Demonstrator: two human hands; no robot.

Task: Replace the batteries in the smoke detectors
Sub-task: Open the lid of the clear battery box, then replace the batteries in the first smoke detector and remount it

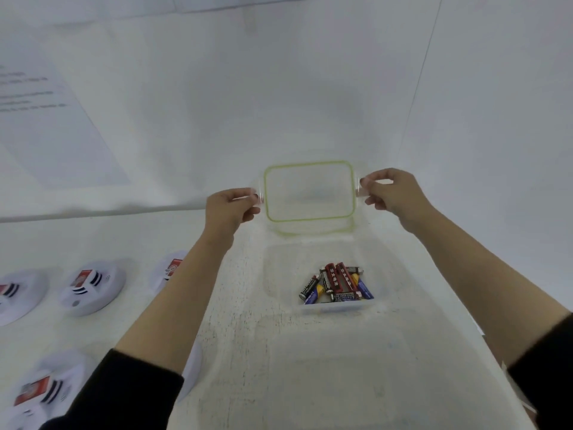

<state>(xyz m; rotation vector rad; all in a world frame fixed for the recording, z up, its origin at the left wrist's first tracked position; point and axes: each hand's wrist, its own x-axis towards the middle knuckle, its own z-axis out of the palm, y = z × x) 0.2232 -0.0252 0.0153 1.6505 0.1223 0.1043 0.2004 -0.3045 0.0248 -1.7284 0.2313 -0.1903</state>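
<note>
1. The left hand (pixel 231 206) pinches the left tab of a clear lid (pixel 310 193) that has a green seal.
2. The right hand (pixel 392 193) pinches the lid's right tab; both arms reach forward.
3. The lid is held up just beyond a clear open container (pixel 335 310).
4. Loose batteries (pixel 336 285), red, black and blue, lie heaped in the container's near right corner.
5. White round smoke detectors (pixel 93 287) sit well to the left on the white surface (pixel 248 352).
6. A printed sheet of paper (pixel 46 119) lies far left; its text is too blurred to read.
</note>
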